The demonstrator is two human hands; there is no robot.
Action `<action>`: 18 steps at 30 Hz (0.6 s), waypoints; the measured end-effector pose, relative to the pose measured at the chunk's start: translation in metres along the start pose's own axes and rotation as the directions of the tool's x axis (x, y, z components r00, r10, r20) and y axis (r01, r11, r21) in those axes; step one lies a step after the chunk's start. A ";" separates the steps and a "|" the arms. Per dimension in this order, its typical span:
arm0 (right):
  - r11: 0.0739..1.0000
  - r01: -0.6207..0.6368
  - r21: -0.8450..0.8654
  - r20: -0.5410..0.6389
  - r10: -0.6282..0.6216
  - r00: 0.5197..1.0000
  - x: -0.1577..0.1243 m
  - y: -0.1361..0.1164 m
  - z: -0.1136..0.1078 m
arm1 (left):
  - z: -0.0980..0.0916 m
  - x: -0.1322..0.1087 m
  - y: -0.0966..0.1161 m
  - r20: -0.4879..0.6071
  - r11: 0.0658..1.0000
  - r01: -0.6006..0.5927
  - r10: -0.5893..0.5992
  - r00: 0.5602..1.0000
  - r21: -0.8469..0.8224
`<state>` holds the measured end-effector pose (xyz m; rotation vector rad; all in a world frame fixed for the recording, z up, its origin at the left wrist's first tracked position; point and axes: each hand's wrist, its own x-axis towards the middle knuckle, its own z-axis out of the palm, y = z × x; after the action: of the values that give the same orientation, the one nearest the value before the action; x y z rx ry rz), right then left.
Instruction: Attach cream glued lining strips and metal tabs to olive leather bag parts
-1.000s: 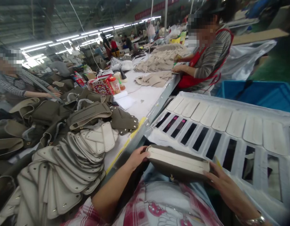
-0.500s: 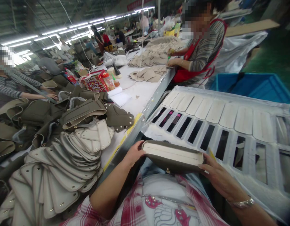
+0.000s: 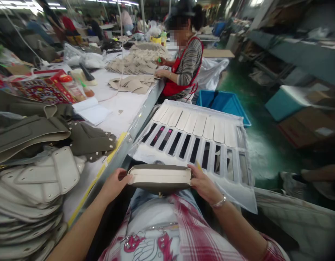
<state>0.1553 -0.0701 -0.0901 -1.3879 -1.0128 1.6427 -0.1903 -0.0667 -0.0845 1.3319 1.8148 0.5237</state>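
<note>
Over my lap I hold a dark olive bag point(image 3: 160, 176) by its two ends. A long cream face with a line along its middle is turned up, and a small gold fitting shows on the olive side nearest me. My left hand point(image 3: 116, 184) is closed on the left end, thumb on the cream edge. At the opposite end my right hand point(image 3: 204, 184) pinches the corner, with a bracelet on that wrist. Just beyond the bag stands a white slotted rack point(image 3: 167, 156) with a row of cream strips point(image 3: 193, 123) along its far part.
Stacked cream panels with studs point(image 3: 34, 181) and olive bag pieces point(image 3: 28, 134) cover the left bench. A co-worker in a red apron point(image 3: 181, 69) handles beige pieces point(image 3: 140, 59) farther along. A blue bin point(image 3: 224, 103) stands behind the rack, with boxes point(image 3: 309, 123) on the right.
My view has swung to the right, bringing the floor and boxes into sight. The bag sits more level in the picture, and both hands keep their hold on its ends.
</note>
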 end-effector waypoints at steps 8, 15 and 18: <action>0.991 -0.109 -0.076 -0.072 0.104 0.992 -0.007 -0.018 -0.004 | 0.004 0.012 0.014 -0.040 0.913 -0.258 0.285 0.958 0.317; 0.753 -0.024 -0.657 0.017 0.046 0.999 0.007 -0.021 -0.016 | -0.001 0.015 0.016 0.099 0.921 -0.125 0.094 0.991 0.370; 0.806 -0.013 -0.592 0.074 0.071 0.995 0.007 -0.027 -0.017 | -0.001 0.011 0.017 0.152 0.974 -0.039 0.004 0.988 0.224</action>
<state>0.1728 -0.0513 -0.0700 -1.7467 -1.6624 1.4889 -0.1821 -0.0504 -0.0758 1.5032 1.7763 0.2239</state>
